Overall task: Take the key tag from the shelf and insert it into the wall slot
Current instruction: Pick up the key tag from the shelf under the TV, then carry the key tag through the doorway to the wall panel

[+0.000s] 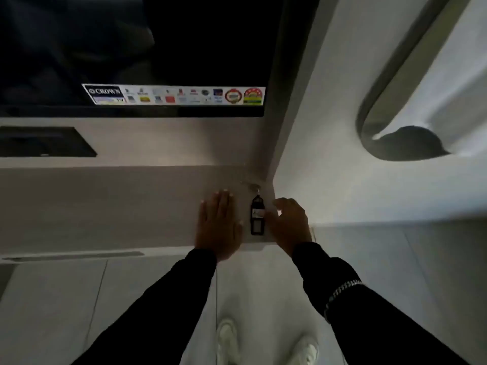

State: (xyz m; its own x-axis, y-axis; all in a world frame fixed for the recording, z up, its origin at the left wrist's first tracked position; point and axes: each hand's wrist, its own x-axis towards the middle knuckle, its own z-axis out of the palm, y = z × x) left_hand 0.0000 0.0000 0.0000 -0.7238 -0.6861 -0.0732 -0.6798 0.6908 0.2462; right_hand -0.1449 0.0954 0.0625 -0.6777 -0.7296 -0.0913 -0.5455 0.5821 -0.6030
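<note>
A black rectangular key tag (256, 216) with a small metal ring at its far end lies flat on the grey shelf (118, 206), close to the shelf's right corner. My left hand (218, 223) rests flat on the shelf just left of the tag, fingers together and stretched out. Just right of the tag hovers my right hand (288, 222), fingers curled and apart, its fingertips almost touching the tag's edge. Neither hand holds anything. No wall slot is visible.
A dark television screen (131, 48) with a row of stickers (174, 95) hangs above the shelf. A black box (44, 142) sits on the shelf at the left. The white wall (342, 167) with an oval mirror (421, 88) is on the right. Tiled floor and white shoes are below.
</note>
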